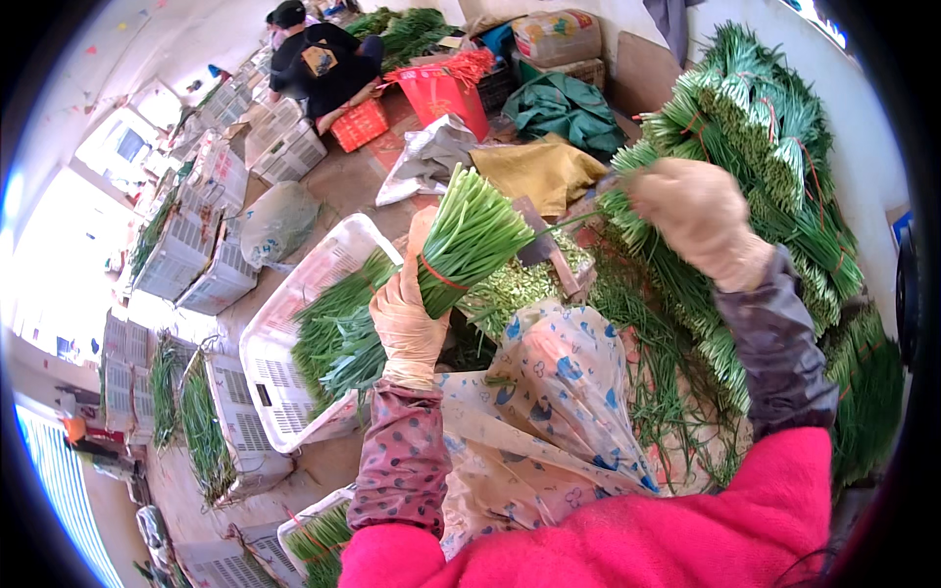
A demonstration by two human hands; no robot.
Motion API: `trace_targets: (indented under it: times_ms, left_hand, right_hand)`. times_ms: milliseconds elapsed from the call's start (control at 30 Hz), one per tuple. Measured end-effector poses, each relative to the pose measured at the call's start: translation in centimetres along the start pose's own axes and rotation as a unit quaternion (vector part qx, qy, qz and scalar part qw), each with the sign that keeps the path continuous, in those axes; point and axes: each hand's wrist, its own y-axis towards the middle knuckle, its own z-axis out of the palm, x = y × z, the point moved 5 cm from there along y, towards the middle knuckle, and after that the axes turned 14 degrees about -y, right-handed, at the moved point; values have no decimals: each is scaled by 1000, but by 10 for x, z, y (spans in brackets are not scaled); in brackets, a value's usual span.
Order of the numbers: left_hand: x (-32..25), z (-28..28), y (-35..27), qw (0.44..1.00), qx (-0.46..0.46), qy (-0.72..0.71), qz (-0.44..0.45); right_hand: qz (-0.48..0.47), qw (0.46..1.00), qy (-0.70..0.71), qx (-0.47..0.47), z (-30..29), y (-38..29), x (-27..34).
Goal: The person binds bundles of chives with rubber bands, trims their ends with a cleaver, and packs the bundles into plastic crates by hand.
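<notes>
My left hand (412, 312), in a pale glove, holds a bundle of green leafy stalks (478, 239) bound with a red band, its cut ends pointing up and right. To the right my right hand (695, 213), gloved and blurred, is raised in front of a big heap of banded green bundles (779, 147). A thin green strand (570, 222) runs between the held bundle and the right hand; whether the fingers grip it cannot be told. Beyond the bundle a broad flat blade (532, 231) with a wooden handle (564, 270) lies by chopped stalk ends (514, 290).
A white plastic crate (294, 323) holding greens stands at my left, with several more crates (184, 235) farther left. Loose green leaves (647, 353) lie at the right. A yellow sack (540, 173) and a red bucket (445, 95) are ahead. A person (316, 62) sits farther back.
</notes>
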Motion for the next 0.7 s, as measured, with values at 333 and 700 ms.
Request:
trace_targets:
  times_ms: [333, 700]
  left_hand:
    - [-16, -34, -9, 993, -96, -36, 59]
    - [-96, -49, -9, 958, -138, -147, 205]
  right_hand:
    - [208, 836, 181, 475, 33, -144, -15]
    - [254, 59, 936, 235, 98, -84, 181]
